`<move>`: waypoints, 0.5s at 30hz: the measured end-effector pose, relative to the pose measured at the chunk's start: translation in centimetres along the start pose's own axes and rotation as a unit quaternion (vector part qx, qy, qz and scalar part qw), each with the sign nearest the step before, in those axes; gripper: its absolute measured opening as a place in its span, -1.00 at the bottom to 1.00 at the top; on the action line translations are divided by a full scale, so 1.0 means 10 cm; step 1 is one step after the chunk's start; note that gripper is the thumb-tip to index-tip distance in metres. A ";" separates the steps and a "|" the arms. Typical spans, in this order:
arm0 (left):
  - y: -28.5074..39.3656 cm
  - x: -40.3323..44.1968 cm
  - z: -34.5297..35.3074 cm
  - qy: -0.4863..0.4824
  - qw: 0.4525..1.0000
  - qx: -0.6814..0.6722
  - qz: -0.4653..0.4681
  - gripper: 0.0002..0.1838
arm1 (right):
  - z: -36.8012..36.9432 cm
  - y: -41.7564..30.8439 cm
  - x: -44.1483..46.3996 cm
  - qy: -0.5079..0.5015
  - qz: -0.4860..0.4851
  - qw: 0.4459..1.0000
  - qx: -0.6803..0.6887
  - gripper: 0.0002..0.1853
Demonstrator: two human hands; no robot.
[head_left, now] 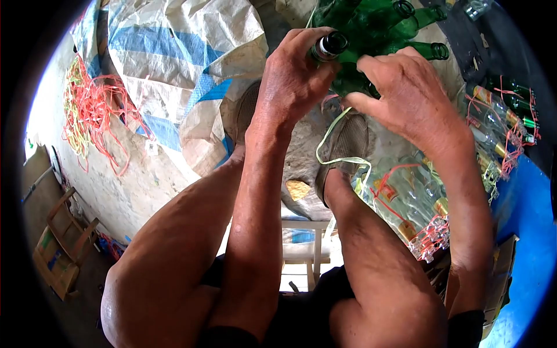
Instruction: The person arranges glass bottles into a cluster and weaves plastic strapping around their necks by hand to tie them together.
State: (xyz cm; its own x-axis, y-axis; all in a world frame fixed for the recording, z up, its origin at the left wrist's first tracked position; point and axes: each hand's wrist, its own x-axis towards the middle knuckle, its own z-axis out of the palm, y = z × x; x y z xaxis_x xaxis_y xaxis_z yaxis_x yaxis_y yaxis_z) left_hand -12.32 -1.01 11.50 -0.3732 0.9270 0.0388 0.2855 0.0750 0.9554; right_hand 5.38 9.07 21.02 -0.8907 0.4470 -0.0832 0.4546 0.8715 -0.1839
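Green glass bottles (377, 20) are bunched together at the top centre, several of their necks pointing to the right. My left hand (299, 72) is wrapped round the neck of one green bottle (333, 43), whose dark open mouth faces up. To its right, my right hand (400, 87) is at the near side of the bunch, thumb and fingers apart around a green bottle; whether it grips anything is unclear. A pale green plastic strip (325, 142) runs down from near my right thumb and loops over the right shoe (351, 136).
A white and blue woven sack (156, 52) and tangled red and yellow strips (98, 104) lie at left. Clear bottles tied with red strips (394, 185) are at right, near a blue surface (525, 214). A wooden frame (64, 226) stands lower left.
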 end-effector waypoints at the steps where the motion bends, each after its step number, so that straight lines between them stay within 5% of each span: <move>1: -0.01 0.00 0.00 0.001 1.000 0.005 0.003 -0.49 | 0.06 0.01 -0.02 0.011 -0.009 1.000 0.000 -0.66; 6: 0.00 -0.01 -0.02 0.000 1.000 0.019 -0.001 -0.46 | 0.12 0.07 -0.03 0.048 -0.057 0.997 0.031 -0.64; 15: 0.08 -0.01 -0.01 -0.008 0.999 -0.027 -0.027 -0.43 | 0.28 0.17 -0.12 0.092 -0.106 0.988 0.058 -0.31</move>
State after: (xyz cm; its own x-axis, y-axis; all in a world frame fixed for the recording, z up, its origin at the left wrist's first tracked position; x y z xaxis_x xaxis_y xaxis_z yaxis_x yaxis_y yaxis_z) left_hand -12.15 -1.08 12.33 -0.3731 0.9277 -0.0167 0.2171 0.1048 0.9705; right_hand 7.22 9.47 18.02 -0.9443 0.2947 0.1467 0.2439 0.9257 -0.2892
